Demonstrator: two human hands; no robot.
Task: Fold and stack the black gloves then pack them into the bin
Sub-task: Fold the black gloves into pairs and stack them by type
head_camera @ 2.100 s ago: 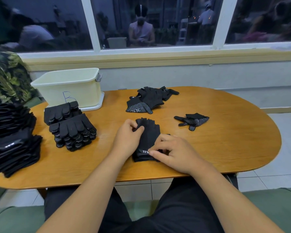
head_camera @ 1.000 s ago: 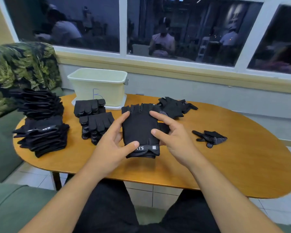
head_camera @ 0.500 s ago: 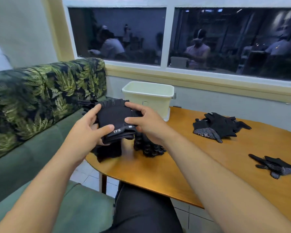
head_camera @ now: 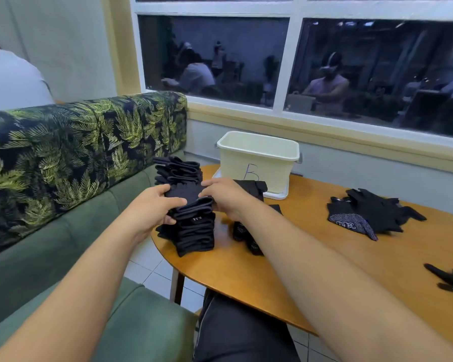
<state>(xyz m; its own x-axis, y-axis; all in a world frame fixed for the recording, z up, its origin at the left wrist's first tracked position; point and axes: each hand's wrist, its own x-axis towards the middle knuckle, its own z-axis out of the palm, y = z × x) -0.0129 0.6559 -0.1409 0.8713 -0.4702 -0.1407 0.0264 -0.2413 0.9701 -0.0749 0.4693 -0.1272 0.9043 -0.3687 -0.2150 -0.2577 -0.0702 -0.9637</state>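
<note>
Left hand (head_camera: pixel 154 207) and right hand (head_camera: pixel 225 197) grip the folded gloves (head_camera: pixel 187 195) by opposite sides, atop the stack (head_camera: pixel 194 236) at centre-left of frame. The cuffs face the camera, and the long axis runs up-frame.

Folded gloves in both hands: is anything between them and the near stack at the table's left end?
Nothing visible. The left hand and right hand grip the folded gloves right over the near stack, apparently resting on its top. The far stack behind and the dotted gloves beside it stand clear.
</note>
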